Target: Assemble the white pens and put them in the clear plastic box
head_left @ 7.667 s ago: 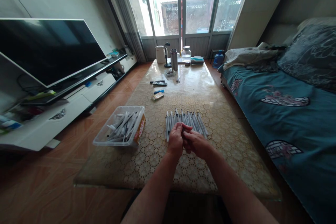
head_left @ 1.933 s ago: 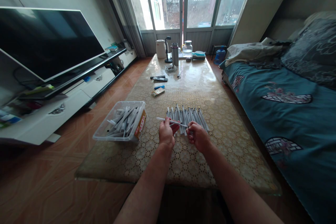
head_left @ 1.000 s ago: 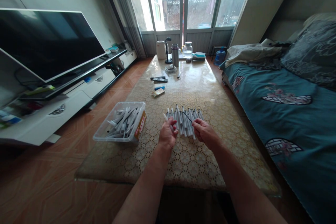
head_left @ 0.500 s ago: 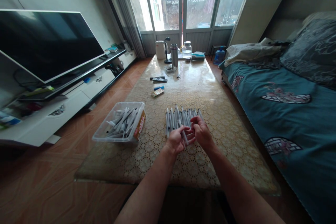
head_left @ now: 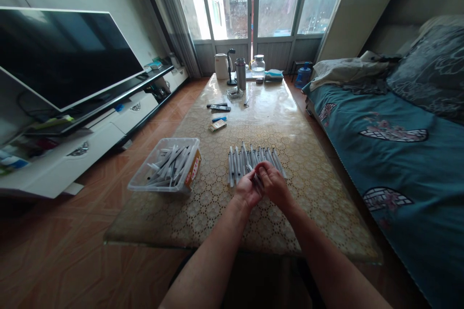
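Note:
My left hand (head_left: pixel 249 191) is closed around a slim pale pen (head_left: pixel 258 184), whose lower part shows between my hands. Close against it, my right hand (head_left: pixel 272 181) has its fingers bent in over the left fingers and the pen; whether they grip the pen itself is hidden. Just beyond both hands lies a row of grey-white pens (head_left: pixel 237 161) side by side on the table, partly covered by my right hand. To the left stands a clear plastic box (head_left: pixel 139 186) with a brown label, filled with loose pens and pen parts (head_left: pixel 172 166).
The long table (head_left: pixel 203 217) has a patterned cover. Farther up it are a small carton (head_left: pixel 217 125), a blue item (head_left: pixel 219 119), dark packets (head_left: pixel 220 108), a glass ashtray (head_left: pixel 235 93), a steel flask (head_left: pixel 240 75), a kettle (head_left: pixel 221 66) and a glass jug (head_left: pixel 258 66). A sofa (head_left: pixel 362 111) borders the right side.
My right hand has moved left and down onto my left hand. The left fingers, spread before, have curled in around the pen. The view has shifted slightly.

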{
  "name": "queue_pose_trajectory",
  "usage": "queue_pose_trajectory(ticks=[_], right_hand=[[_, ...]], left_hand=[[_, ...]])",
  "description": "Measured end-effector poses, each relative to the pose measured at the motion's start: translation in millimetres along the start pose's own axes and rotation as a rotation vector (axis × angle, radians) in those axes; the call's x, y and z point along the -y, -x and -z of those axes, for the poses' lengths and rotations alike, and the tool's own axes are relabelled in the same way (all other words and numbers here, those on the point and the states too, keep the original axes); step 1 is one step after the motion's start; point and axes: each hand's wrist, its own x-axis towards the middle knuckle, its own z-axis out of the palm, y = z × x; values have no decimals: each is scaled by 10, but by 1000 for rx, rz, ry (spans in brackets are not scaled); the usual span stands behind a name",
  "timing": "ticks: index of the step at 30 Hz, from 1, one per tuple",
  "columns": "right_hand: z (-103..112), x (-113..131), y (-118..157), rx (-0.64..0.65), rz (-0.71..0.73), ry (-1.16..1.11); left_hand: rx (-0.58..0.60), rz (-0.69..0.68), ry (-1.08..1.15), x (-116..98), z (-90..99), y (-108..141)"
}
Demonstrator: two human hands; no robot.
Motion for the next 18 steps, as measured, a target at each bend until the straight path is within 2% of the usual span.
queue_pose_trajectory(ticks=[4,7,11,14,18], right_hand=[[140,-61,-97,-100,-121,-369],[317,-117,-181,-212,-154,-511],[543,-195,-240,-339,-213,-514],[622,-244,-253,-370,-257,-490],[629,-287,-266,-346,-279,-456]], left_hand=[[-13,93,68,5,-43,41],[-46,102,36,-15,-29,79],[5,85,-30,-47,17,125],[19,39,-130,-110,-1,215],[-29,-174,-308,-409,-100,467]])
